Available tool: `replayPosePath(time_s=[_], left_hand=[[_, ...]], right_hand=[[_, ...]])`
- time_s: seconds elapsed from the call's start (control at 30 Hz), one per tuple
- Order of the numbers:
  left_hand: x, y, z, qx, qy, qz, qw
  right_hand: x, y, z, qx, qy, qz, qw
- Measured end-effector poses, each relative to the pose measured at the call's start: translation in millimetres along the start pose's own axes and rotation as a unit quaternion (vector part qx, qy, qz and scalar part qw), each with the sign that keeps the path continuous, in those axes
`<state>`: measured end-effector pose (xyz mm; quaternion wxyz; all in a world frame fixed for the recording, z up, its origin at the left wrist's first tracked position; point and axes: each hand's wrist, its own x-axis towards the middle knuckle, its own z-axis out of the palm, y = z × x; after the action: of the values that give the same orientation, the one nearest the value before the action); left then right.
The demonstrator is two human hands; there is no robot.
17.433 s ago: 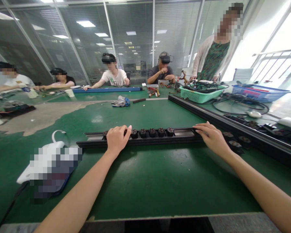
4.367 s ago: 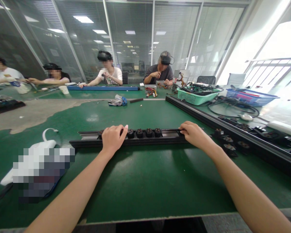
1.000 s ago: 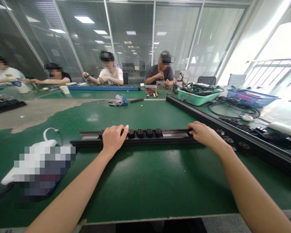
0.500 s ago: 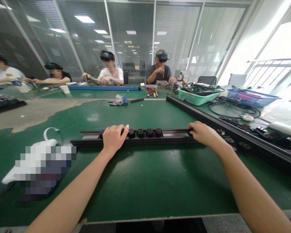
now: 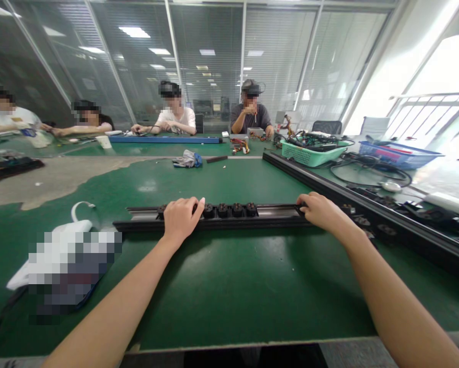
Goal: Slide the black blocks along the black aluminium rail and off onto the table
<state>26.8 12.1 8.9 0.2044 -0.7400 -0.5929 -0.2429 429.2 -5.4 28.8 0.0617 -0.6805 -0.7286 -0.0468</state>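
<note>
A long black power strip housing [image 5: 229, 223], an open channel with a row of black socket modules [image 5: 237, 209] inside, lies crosswise on the green table. Over its left half, my left hand [image 5: 181, 220] is closed around the far side, thumb against the sockets. My fingertips there are partly hidden behind the hand. My right hand [image 5: 315, 208] grips the right end, with thumb and fingers pinched at a dark part in the channel. What exactly lies under those fingers I cannot make out. Bare silvery channel shows between the sockets and my right hand.
A longer black rail [image 5: 329, 191] runs diagonally on the right. Behind it stand a green basket [image 5: 309, 155] of cables and a blue basket [image 5: 405, 157]. A grey-blue cloth [image 5: 188, 159] lies ahead; a white object [image 5: 56, 250] is at left. Several people sit across the table.
Both hands keep their hold and the housing has barely shifted in view. Across the table, one person's hand has lowered toward the blue bar.
</note>
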Motion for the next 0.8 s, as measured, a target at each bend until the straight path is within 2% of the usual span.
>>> replayPosePath(time_s=[0.47, 0.8], left_hand=[[0, -2, -2, -0.006, -0.018, 0.029, 0.999], [2, 7, -7, -0.026, -0.036, 0.047, 0.998]], right_hand=[[-2, -9, -6, -0.014, -0.005, 0.02, 1.0], [1, 0, -4, -0.031, -0.004, 0.032, 0.999]])
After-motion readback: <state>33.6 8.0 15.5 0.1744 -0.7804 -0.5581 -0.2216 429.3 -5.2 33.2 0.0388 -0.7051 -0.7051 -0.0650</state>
